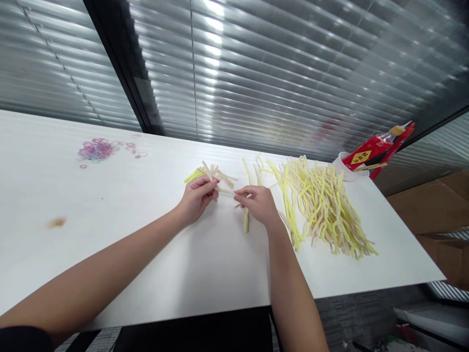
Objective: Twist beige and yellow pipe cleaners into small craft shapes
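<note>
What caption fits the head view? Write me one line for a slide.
Left hand and right hand hold beige strands over a white table, near a heap of yellow and beige strands.

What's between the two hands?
Head view: a beige strand spans the gap from left hand to right hand; more beige strands show just beyond.

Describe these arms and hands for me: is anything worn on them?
They are a person's: the left hand and right hand are bare, with no gloves or watch visible. The left forearm and right forearm are uncovered too. A black sleeve shows at the picture's bottom left corner, on the left arm only.
</note>
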### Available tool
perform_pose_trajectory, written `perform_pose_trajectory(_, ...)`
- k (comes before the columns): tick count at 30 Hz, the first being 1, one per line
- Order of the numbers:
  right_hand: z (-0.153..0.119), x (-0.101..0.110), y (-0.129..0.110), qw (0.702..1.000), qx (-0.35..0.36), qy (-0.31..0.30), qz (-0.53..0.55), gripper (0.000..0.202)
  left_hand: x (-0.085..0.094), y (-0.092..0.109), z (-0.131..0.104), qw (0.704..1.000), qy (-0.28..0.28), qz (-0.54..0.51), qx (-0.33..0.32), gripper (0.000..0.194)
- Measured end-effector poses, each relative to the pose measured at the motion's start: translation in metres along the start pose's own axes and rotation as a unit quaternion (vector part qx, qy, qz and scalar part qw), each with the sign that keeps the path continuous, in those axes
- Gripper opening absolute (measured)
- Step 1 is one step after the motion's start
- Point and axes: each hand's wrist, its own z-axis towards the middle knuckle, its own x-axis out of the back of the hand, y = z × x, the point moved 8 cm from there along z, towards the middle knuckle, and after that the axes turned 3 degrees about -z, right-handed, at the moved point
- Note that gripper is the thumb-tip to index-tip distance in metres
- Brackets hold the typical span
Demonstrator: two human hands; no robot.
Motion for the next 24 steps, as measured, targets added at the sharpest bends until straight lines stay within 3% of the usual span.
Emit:
perform_pose_trajectory(7,0.002,0.011,0.001,0.993,-0.029,0.028,0.113,0.027,0.005,-0.002,0.002,0.999,0.04,0.004,0.027,0.02)
perform_pose_trajectory(11,0.004,0.014,-0.003,0.977,-0.024,0.058,0.204,0.031,-0.002,-0.004,0.0,0.998,0.01,0.057,0.038,0.023)
perform_pose_trajectory(15,0.005,0.007,-0.012,0.961,0.031,0.083,0.26,0.027,-0.007,-0.007,-0.001,0.994,-0.022,0.099,0.036,0.022)
perform_pose_trajectory(19,0.005,-0.009,-0.013,0.967,0.048,0.067,0.24,0.026,-0.013,-0.01,-0.002,0.989,-0.065,0.128,0.038,0.02)
perform_pose_trajectory(24,0.002,-0.014,-0.021,0.98,0.121,0.062,0.142,0.016,-0.02,-0.018,-0.005,0.978,-0.132,0.151,0.06,0.019)
